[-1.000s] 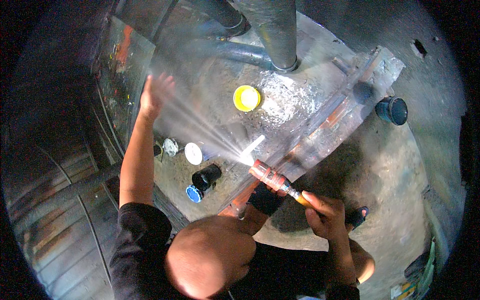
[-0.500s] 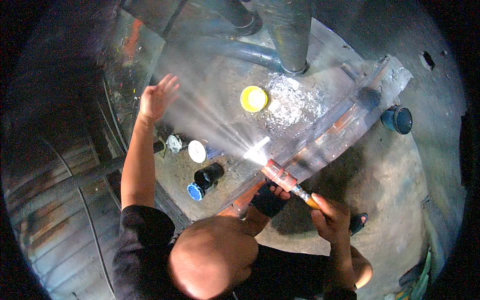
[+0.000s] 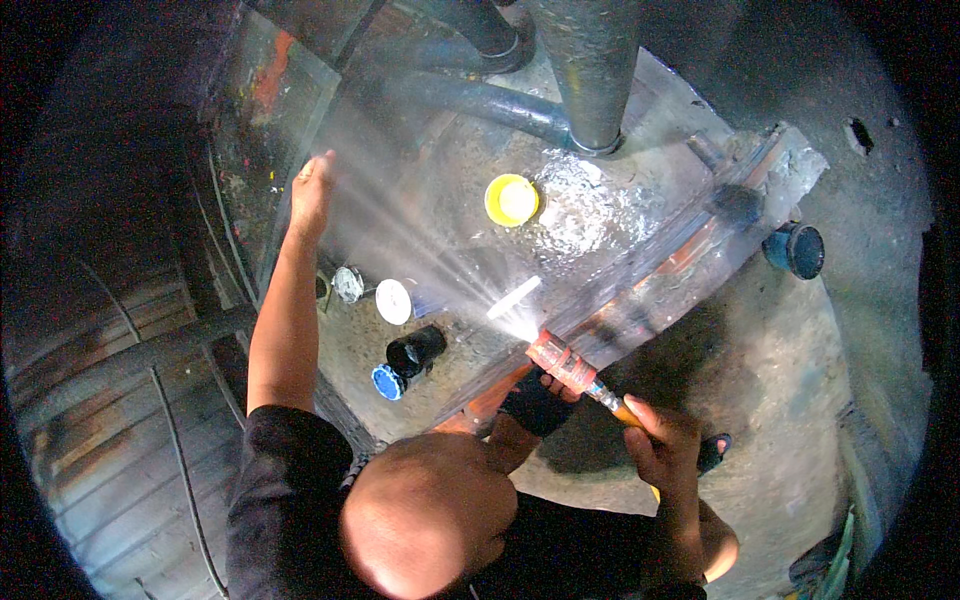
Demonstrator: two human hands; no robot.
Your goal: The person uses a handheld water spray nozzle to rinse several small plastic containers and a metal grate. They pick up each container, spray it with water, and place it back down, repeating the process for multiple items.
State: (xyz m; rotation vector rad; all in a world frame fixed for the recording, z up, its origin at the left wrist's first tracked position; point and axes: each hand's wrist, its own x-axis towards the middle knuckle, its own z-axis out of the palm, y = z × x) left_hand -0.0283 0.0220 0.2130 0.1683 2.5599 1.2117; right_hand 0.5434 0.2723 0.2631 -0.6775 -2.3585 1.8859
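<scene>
My right hand [image 3: 663,437] is closed round the orange handle of a spray wand [image 3: 562,360], whose thick red-wrapped nozzle points to the upper left. A pale, streaked plume [image 3: 410,230] fans out of it across the floor. A bright white bar [image 3: 515,297] shows just ahead of the nozzle. At the plume's far left edge my left hand [image 3: 312,195] is stretched out on a straight arm, seen nearly edge-on. Its fingers appear extended beside a paint-marked panel [image 3: 295,95], and nothing shows in them. A yellow tub [image 3: 511,200] with pale contents stands on the wet, glinting floor.
A dark can [image 3: 416,349], a blue-rimmed can [image 3: 389,381], a white round lid or can [image 3: 393,301] and a silvery can [image 3: 347,284] stand left of centre. A long beam [image 3: 690,240] crosses to the right. Thick pipes [image 3: 590,70] rise behind; a dark bucket [image 3: 794,250] sits right.
My left hand has turned from palm showing to nearly edge-on, at about the same place. The wand has hardly moved and its plume still fans to the upper left.
</scene>
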